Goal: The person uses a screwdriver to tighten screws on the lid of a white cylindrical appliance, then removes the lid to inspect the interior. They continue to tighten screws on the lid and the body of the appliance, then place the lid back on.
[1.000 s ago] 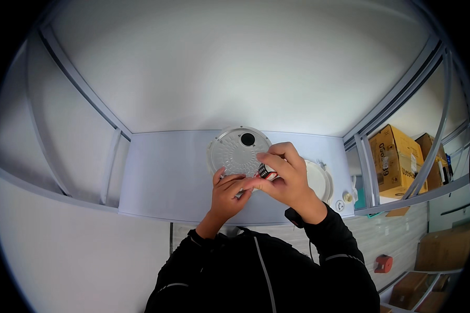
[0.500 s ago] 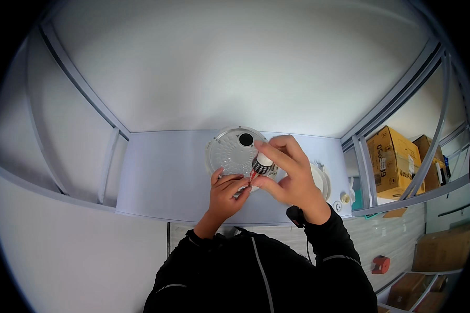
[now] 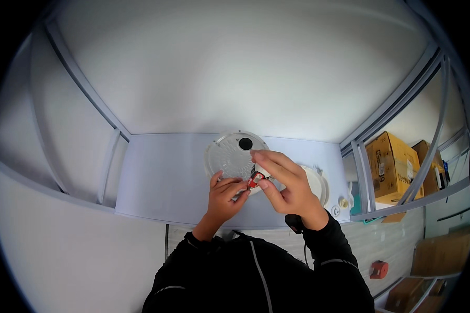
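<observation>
Over the near right part of a round, pale, clear-looking dish-like part (image 3: 227, 154), both my hands meet. My left hand (image 3: 225, 199) has its fingers drawn together on the near end of a small red, white and black cylindrical piece (image 3: 254, 180). My right hand (image 3: 292, 189) curves around the piece's far side, its thumb near the red part and its fingers above the white part. Much of the piece is hidden behind the fingers, and its exact kind is unclear. A black disc (image 3: 245, 144) shows on the round part's far side.
White round dishes (image 3: 317, 185) lie on the white table (image 3: 156, 177) right of my right hand. Small round pieces (image 3: 343, 202) sit near the table's right end. Metal frame posts (image 3: 361, 175) and cardboard boxes (image 3: 392, 167) stand to the right. A red stool-like object (image 3: 379, 269) is on the floor.
My right hand has turned and shifted slightly toward me. The piece has tilted, so more of its red part shows and less of its white part. My left hand stays nearly still.
</observation>
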Demonstrator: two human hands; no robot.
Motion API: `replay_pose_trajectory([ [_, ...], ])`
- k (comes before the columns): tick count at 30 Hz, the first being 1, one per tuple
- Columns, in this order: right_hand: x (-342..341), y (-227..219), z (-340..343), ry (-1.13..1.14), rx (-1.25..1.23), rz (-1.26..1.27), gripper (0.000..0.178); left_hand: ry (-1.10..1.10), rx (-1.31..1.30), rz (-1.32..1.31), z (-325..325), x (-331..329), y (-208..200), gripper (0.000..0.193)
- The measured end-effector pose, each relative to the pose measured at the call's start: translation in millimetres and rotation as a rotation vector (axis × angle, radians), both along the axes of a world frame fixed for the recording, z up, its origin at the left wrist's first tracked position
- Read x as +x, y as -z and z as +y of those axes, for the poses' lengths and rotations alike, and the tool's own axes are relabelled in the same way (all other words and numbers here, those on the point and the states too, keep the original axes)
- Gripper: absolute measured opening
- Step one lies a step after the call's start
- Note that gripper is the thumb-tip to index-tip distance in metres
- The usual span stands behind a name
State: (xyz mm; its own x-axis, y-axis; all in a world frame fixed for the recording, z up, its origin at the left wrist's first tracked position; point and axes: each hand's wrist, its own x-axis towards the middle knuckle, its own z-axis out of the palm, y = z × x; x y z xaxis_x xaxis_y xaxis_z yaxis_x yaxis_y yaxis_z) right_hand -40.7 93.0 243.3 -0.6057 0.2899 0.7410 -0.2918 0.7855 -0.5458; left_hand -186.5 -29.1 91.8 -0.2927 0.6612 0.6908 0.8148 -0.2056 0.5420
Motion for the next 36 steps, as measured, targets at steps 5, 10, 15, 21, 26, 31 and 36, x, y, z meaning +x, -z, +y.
replay_pose_trajectory([
  [5,11,11,6,0.05,0.112,-0.046,0.048,0.001,-0.02,0.005,-2,-1,-1,0.021],
  [10,5,0,5,-0.037,0.003,-0.053,0.05,-0.002,-0.005,-0.009,-2,0,0,0.02],
  [15,16,12,11,0.035,0.17,-0.122,0.056,-0.017,-0.009,0.013,-1,1,-4,0.021],
  [21,7,1,7,0.013,0.078,-0.053,0.064,-0.017,-0.012,0.018,-1,2,-1,0.023],
  [26,17,13,9,0.062,0.105,-0.136,0.065,-0.026,-0.02,0.017,-1,3,-4,0.023],
  [31,8,-2,-1,-0.026,-0.024,-0.135,0.07,-0.024,-0.019,0.015,-3,2,-1,0.024],
  [36,13,3,2,0.013,-0.056,-0.232,0.076,0.042,-0.092,-0.005,-10,-2,-19,0.039],
])
